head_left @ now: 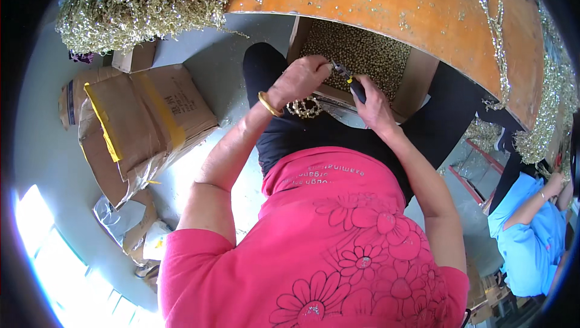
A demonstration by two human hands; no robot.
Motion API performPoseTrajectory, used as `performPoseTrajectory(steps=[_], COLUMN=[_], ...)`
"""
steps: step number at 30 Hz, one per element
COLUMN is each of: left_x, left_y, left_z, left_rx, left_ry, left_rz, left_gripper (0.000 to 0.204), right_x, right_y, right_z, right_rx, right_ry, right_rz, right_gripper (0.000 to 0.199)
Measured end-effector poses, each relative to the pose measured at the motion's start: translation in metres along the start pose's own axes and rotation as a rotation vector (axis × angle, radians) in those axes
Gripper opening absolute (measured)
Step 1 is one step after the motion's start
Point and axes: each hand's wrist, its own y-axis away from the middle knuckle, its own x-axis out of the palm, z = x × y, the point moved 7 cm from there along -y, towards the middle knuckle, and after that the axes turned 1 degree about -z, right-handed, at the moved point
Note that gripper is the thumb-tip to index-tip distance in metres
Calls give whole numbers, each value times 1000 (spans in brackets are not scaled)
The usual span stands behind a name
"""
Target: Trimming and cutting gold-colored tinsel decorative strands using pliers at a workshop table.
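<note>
Closest under my camera is the pink flowered shirt [338,237], filling the lower middle of the view, with both forearms reaching up from it over dark trousers. Beyond the knees the orange counter [423,13] curves across the top, strewn with glittery gold strands, and a big heap of gold bead garland [145,1] rests at the upper left. On the floor to my left slump taped cardboard boxes [139,122].

Under the counter edge sits an open box of gold beads [362,56], placed, I judge, just ahead of the lap so both hands can work over it. My left hand [299,80], a gold bangle at its wrist, is pinched together on a short gold bead chain [305,108] that dangles below it. My right hand [371,101] is clamped around the dark handles of small pliers [345,75], their tips meeting the left fingertips.

The exact spot where tips meet chain is too small to make out. At the right rim another person in blue [531,231] is partly cut off.
</note>
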Motion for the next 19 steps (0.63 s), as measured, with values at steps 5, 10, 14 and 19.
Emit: performPoseTrajectory(steps=[5,10,14,19], left_x=[-17,-39,-41,-32], left_y=[9,12,15,14], left_z=[-14,-51,-69,-54], left_rx=[-62,142,191,-40], left_ry=[-219,-175,-143,206], left_rz=[-361,-303,-364,-148], left_gripper=[25,20,16,21], right_x=[20,9,-7,-11], right_y=[-10,9,12,15], right_z=[-5,22,39,44], right_rx=[109,437,398,332], right_ry=[-153,-802,-886,-809], right_rz=[-58,397,334,284], right_gripper=[27,35,37,43])
